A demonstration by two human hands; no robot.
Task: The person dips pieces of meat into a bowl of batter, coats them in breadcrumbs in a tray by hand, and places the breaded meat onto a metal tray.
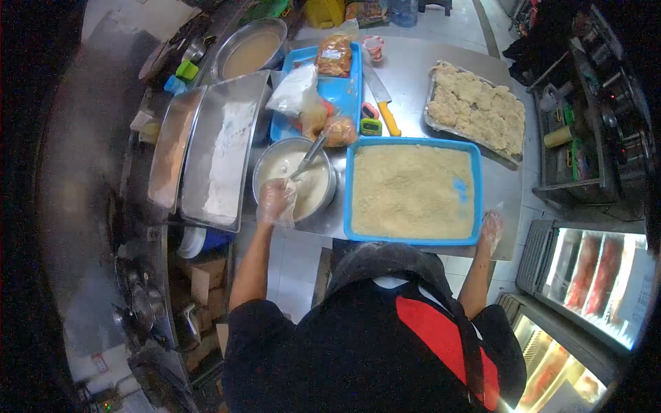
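The right hand (pixel 491 230), its grip unclear, rests at the blue tray's (pixel 413 241) four o'clock corner, and the left hand (pixel 277 198), fingers curled, is at the near rim of the batter bowl (pixel 318 184), its hold on the tongs (pixel 311 153) unclear. From the crumb-filled blue tray on the worktop (pixel 508 199), the bowl sits at nine o'clock, the knife (pixel 384 103) at eleven and the tray of coated food (pixel 475 109) at one.

Ahead of the right hand (pixel 491 231), a bare strip of table (pixel 500 191) is bounded by the metal tray (pixel 475 110). Rightward of the left hand (pixel 277 201), low passage is blocked by the bowl (pixel 333 183) and blue tub (pixel 349 199).
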